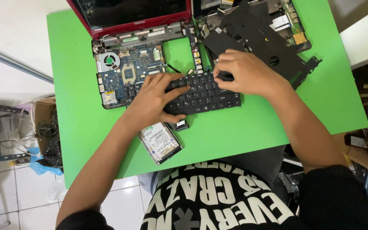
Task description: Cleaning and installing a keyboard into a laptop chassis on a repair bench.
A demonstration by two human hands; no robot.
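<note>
- Nearest, a hard drive (160,143) lies just below the keyboard (192,94), at the table (252,132) edge.
- Left hand (152,100) rests flat, fingers spread, on the keyboard's left half.
- Right hand (245,72) pinches its upper right corner.
- Judging by this, the keyboard is being handled loose; shifting it needs an even, level grip.
- Beyond lie the motherboard (128,70), a black cover (256,38) and the red lid (128,17).
</note>
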